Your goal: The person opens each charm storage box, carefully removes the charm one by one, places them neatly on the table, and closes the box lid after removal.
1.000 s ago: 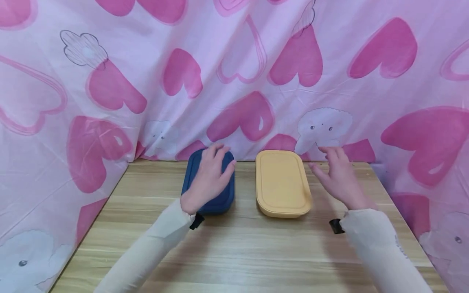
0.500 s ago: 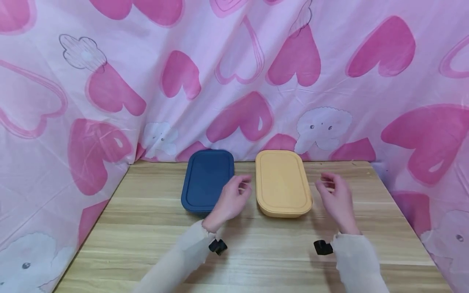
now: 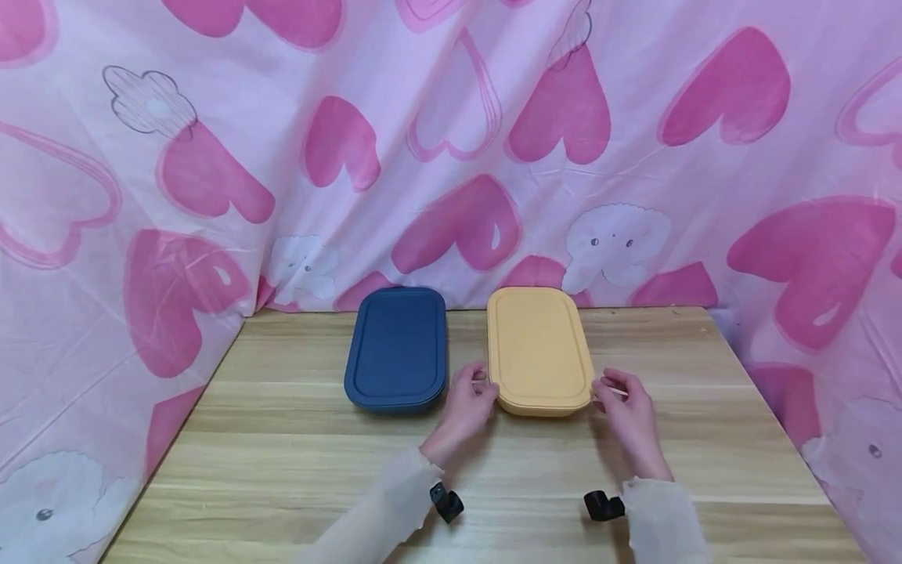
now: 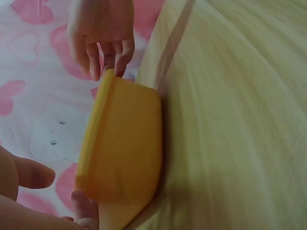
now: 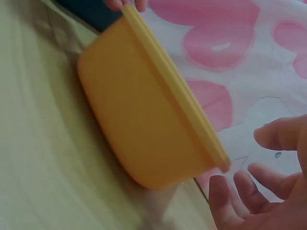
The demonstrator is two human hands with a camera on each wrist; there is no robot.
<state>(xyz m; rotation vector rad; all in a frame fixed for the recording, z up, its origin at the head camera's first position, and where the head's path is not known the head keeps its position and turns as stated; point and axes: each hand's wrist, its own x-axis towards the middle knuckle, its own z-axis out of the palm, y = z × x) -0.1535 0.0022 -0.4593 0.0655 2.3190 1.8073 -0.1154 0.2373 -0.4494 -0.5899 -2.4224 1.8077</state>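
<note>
A yellow rectangular lidded food container [image 3: 541, 348] sits on the wooden table. My left hand [image 3: 465, 406] is at its near left corner, a fingertip under the rim and the thumb apart from it in the left wrist view. On the other side, my right hand [image 3: 632, 415] is at the near right corner. The right wrist view shows that hand's thumb and fingers [image 5: 219, 196] spread loosely close to the rim, not around it. A dark blue container [image 3: 398, 345] of the same shape stands left of the yellow one, just beyond my left hand.
Pink heart-patterned cloth [image 3: 451, 141] hangs behind the table [image 3: 296, 470] and along both sides. Small black wrist cameras [image 3: 447, 502] sit at both sleeve cuffs, low over the wood.
My left hand has moved from over the blue container rightward and toward me, to the yellow container. The right hand has come nearer to me, in to its right corner. Both containers stayed put.
</note>
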